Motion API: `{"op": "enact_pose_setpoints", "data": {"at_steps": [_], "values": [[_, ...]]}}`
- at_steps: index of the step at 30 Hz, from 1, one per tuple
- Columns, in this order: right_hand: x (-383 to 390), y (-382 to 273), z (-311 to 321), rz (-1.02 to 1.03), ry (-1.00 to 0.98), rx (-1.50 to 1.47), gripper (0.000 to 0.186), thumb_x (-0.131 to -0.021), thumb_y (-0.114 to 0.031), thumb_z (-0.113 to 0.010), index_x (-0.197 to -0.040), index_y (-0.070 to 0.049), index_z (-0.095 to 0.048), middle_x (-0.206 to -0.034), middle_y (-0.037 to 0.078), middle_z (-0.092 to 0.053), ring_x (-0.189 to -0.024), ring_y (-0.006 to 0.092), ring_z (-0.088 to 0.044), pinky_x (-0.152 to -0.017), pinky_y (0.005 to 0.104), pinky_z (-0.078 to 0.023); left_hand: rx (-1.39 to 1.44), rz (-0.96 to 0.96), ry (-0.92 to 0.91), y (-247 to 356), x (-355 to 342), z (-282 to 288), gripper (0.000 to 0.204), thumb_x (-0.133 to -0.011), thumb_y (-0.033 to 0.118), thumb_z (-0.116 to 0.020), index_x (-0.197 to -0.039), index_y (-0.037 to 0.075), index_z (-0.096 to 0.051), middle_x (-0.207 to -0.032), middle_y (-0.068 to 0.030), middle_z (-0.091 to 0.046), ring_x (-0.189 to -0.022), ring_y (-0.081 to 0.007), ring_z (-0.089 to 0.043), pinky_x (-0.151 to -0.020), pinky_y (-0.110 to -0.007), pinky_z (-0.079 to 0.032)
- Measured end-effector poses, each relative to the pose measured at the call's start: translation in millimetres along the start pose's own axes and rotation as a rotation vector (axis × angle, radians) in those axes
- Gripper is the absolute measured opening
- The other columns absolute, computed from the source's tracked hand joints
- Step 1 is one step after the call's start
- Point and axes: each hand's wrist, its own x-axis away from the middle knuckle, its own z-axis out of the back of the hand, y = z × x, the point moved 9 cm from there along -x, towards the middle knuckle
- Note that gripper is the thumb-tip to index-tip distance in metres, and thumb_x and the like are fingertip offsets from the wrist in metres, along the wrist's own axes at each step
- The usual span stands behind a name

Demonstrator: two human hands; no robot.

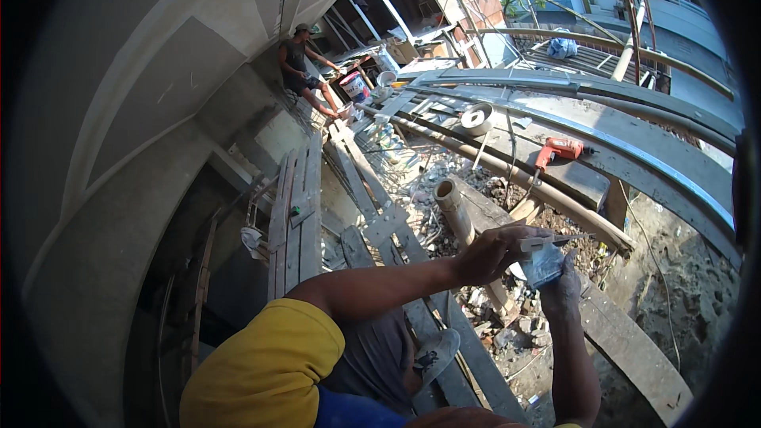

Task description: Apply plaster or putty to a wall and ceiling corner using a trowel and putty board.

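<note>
My left hand (485, 257) reaches in from the left, its fingers closed on a thin, flat, pale tool (572, 236) that looks like a putty knife. Just below it, my right hand (561, 292) comes up from the lower edge. Its fingers are wrapped round a pale blue, flat piece (542, 266) with whitish smears, whose kind I cannot make out. The two held things meet or overlap between my hands, over the rubble. My right hand looks dusty with something whitish.
Scaffold planks (380, 230) run under me. A bamboo pole end (447, 190) stands up near my left hand. A red power drill (560, 150) and a round white container (477, 119) rest on boards. Rubble (507, 333) lies below. A co-worker (301, 71) sits farther off beside a bucket (354, 87).
</note>
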Motion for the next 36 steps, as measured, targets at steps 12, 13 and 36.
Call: {"op": "enact_pose_setpoints", "data": {"at_steps": [12, 13, 36], "values": [[29.7, -49.8, -57.8, 0.22, -0.334, 0.021, 0.058, -0.087, -0.028, -0.062, -0.132, 0.001, -0.04, -0.127, 0.013, -0.052, -0.115, 0.0257, -0.052, -0.102, 0.0408, -0.039, -0.352, -0.07, -0.167, -12.1, 2.3, 6.5, 0.058, -0.076, -0.006, -0.061, -0.127, 0.018, -0.046, -0.12, -0.0126, -0.058, -0.11, -0.0337, -0.057, -0.091, -0.044, -0.048], [34.8, -57.9, -60.4, 0.248, -0.355, 0.007, 0.057, -0.088, -0.028, -0.061, -0.132, 0.001, -0.04, -0.127, 0.013, -0.052, -0.115, 0.0256, -0.052, -0.102, 0.0408, -0.038, -0.354, -0.072, -0.167, -17.6, 6.6, 9.5, 0.058, -0.076, -0.006, -0.061, -0.127, 0.018, -0.046, -0.12, -0.0126, -0.058, -0.11, -0.0337, -0.057, -0.091, -0.044, -0.048], [111.0, -86.0, -107.6, 1.652, -0.194, 1.555, 0.039, -0.08, 0.003, -0.06, -0.117, -0.007, -0.051, -0.112, 0.021, -0.052, -0.104, 0.0395, -0.055, -0.088, 0.0508, -0.046, 1.423, 1.17, 0.244, -66.0, 29.7, -10.4, 0.048, -0.098, 0.039, -0.035, -0.131, 0.004, -0.044, -0.119, -0.0142, -0.058, -0.103, -0.027, -0.06, -0.093, -0.041, -0.046]]}}
